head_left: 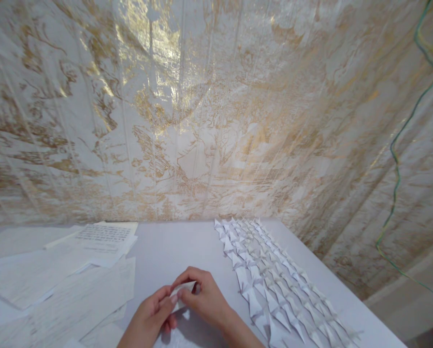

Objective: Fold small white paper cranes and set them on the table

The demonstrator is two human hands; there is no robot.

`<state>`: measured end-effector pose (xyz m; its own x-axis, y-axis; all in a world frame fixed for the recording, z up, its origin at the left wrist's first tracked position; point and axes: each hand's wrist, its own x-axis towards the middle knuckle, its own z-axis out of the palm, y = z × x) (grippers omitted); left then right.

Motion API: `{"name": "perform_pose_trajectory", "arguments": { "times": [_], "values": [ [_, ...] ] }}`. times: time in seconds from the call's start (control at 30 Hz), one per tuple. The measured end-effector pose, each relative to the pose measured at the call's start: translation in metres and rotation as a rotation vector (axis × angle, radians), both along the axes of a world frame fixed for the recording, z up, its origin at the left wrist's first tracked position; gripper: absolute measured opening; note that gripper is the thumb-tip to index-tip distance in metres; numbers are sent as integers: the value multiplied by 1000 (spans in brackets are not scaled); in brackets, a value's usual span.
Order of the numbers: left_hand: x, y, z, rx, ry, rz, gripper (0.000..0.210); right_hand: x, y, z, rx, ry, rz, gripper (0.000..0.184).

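A small folded piece of white paper is held between both hands, just above the table near its front. My left hand pinches its left side, thumb on top and fingers curled beneath. My right hand grips the other end, with the thumb pressed on the near face and the index finger bent over the top. Part of the paper is hidden by the fingers. To the right lie rows of several folded white paper pieces with pointed tips.
Loose sheets of paper, some with writing, overlap on the left of the white table. Behind it hangs a shiny white-and-gold patterned covering. A green cord runs down the right side, beyond the table's right edge.
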<state>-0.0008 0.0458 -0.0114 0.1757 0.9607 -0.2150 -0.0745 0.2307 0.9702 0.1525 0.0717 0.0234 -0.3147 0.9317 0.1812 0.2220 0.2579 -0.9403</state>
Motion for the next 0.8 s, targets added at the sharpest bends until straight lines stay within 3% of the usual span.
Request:
{"name": "perform_pose_trajectory", "arguments": {
  "times": [0.13,0.3,0.5,0.8],
  "values": [
    [-7,-1,0,75,78,18,55,2,3,-4,-94,59,-31,19],
    [-10,-4,1,145,167,29,51,1,6,-13,-90,94,-57,12],
    [-9,-5,1,156,239,22,52,-5,1,-13,24,97,-53,13],
    [-7,-11,12,251,359,59,51,-6,1,-21,143,50,-147,28]
  ]
}}
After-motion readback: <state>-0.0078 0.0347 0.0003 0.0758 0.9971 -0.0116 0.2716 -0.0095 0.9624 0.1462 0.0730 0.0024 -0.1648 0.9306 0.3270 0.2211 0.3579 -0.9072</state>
